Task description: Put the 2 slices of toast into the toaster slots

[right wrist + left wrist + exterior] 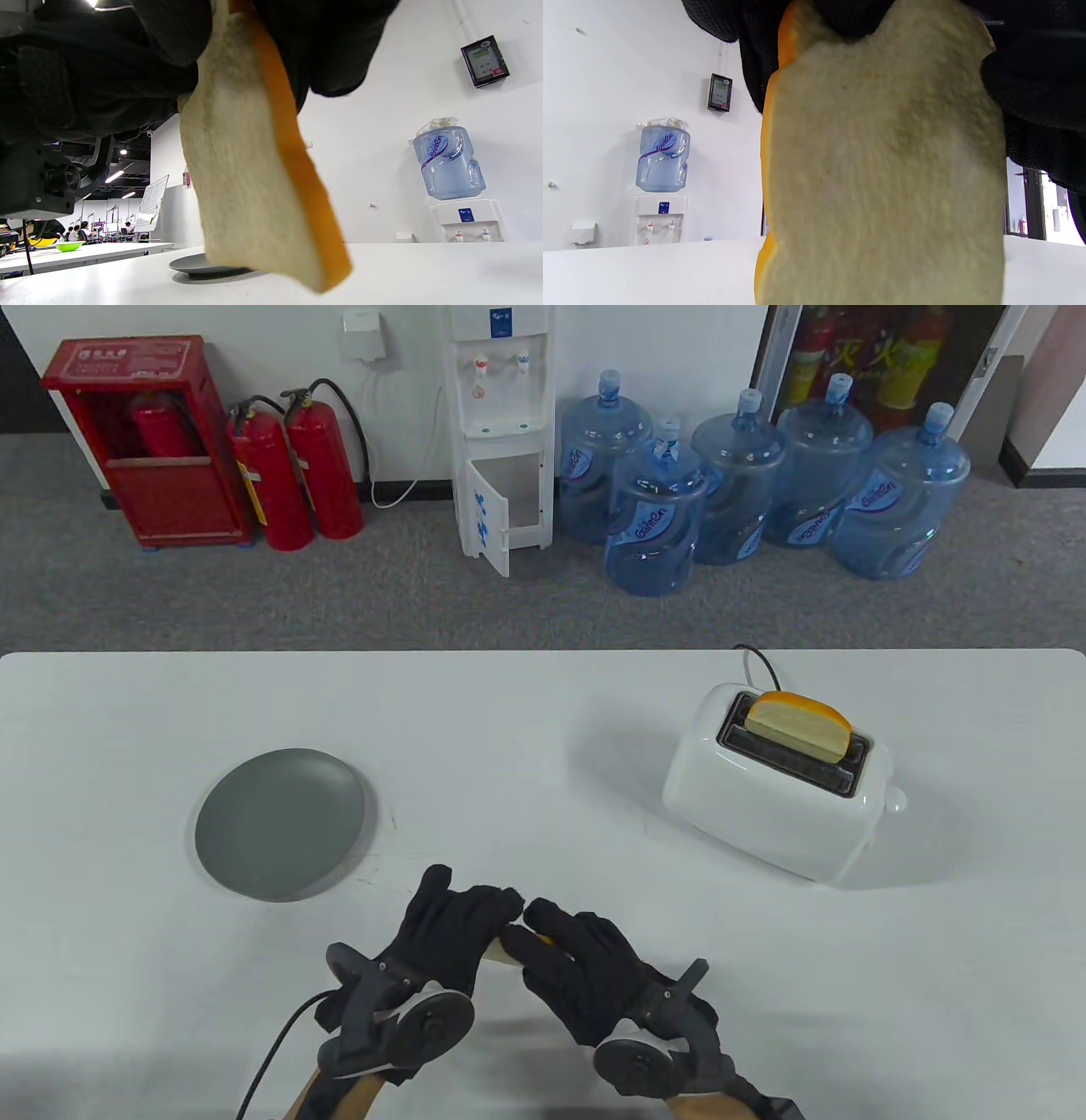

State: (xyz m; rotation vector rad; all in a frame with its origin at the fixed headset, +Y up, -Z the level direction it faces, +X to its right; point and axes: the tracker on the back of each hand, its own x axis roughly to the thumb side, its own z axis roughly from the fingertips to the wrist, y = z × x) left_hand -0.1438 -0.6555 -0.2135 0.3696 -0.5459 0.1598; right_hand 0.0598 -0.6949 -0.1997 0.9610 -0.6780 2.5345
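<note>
A white toaster [764,806] stands at the table's right, with one slice of toast [797,725] upright in its far slot. The near slot [785,768] holds nothing. Near the table's front edge my left hand [471,916] and right hand [547,937] meet and both grip a second slice of toast [509,952], mostly hidden under the gloves. This slice [882,169] fills the left wrist view and hangs from black fingers at the top. In the right wrist view the same slice [254,182] hangs above the table, orange crust to the right.
A grey plate [280,823] lies bare at the table's left, also seen low behind the slice as the plate [199,266]. The toaster's cord [759,661] runs off the far edge. Water bottles and fire extinguishers stand on the floor beyond.
</note>
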